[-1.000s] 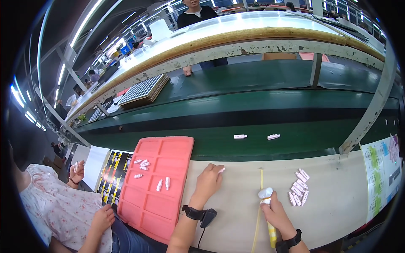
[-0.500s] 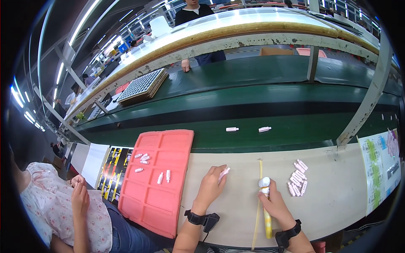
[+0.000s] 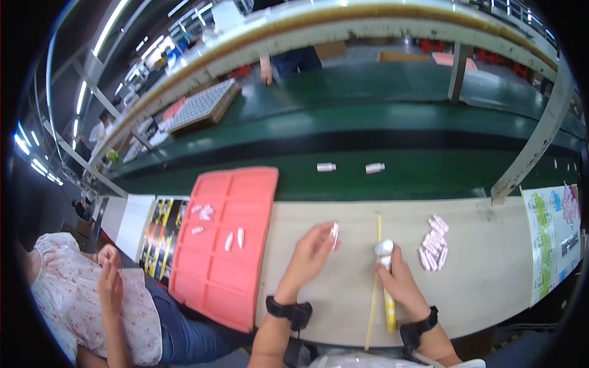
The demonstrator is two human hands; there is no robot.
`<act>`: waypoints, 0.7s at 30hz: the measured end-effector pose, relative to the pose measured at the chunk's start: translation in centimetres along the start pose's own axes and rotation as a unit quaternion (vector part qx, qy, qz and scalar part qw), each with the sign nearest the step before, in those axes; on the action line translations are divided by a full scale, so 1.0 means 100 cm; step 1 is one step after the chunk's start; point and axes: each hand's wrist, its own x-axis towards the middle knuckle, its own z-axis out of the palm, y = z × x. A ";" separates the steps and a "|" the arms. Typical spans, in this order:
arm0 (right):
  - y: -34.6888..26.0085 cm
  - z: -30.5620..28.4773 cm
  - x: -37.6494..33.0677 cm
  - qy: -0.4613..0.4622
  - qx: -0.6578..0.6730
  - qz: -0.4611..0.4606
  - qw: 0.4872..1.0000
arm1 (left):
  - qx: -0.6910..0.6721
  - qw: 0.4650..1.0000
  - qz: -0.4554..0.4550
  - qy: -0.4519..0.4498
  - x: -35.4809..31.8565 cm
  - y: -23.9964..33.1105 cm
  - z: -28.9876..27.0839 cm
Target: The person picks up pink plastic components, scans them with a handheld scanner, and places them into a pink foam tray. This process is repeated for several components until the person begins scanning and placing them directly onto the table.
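Note:
My left hand (image 3: 311, 256) holds a small pinkish-white piece (image 3: 335, 230) upright between thumb and fingertips, above the beige worktop (image 3: 343, 294). To its right, my right hand (image 3: 402, 283) is wrapped around a yellow-and-white tube (image 3: 389, 310) with a rounded white top. The tube stands nearly vertical, beside a yellow strip (image 3: 372, 300) on the worktop. Right of that hand lies a loose pile of similar pinkish-white pieces (image 3: 435, 244). More of them rest in the shallow compartments of a pink tray (image 3: 236, 276), left of my left hand.
Two more pieces (image 3: 326, 167) lie on the green belt (image 3: 270, 184) beyond the worktop. A slanted metal post (image 3: 534, 138) rises at the right, near a printed sheet (image 3: 546, 245). Close on the left sits a co-worker in a floral top (image 3: 113, 306); another person's hand (image 3: 266, 72) touches the far surface.
My left hand has turned the piece from slanted to upright. The two belt pieces have drifted slightly left. The whole view has shifted, with the worktop higher in the picture. My right hand keeps its grip.

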 end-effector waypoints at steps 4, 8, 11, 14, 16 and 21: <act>-0.019 -0.002 -0.002 0.007 0.006 0.010 1.000 | -0.164 0.984 -0.067 -0.008 -0.001 0.033 0.004; -0.016 -0.002 0.003 -0.027 0.004 0.045 0.999 | -0.287 0.954 -0.052 -0.061 -0.002 0.049 0.004; -0.020 -0.001 0.001 -0.030 -0.003 0.061 0.998 | -0.338 0.935 -0.051 -0.095 -0.008 0.053 0.004; -0.016 0.000 -0.001 -0.029 -0.001 0.058 0.998 | -0.328 0.937 -0.053 -0.109 -0.012 0.056 0.007; -0.011 0.000 -0.003 -0.026 0.009 0.041 0.999 | -0.324 0.939 -0.047 -0.107 -0.014 0.058 0.011; -0.015 -0.001 -0.003 -0.027 0.005 0.047 0.999 | -0.301 0.947 -0.029 -0.111 -0.016 0.062 0.017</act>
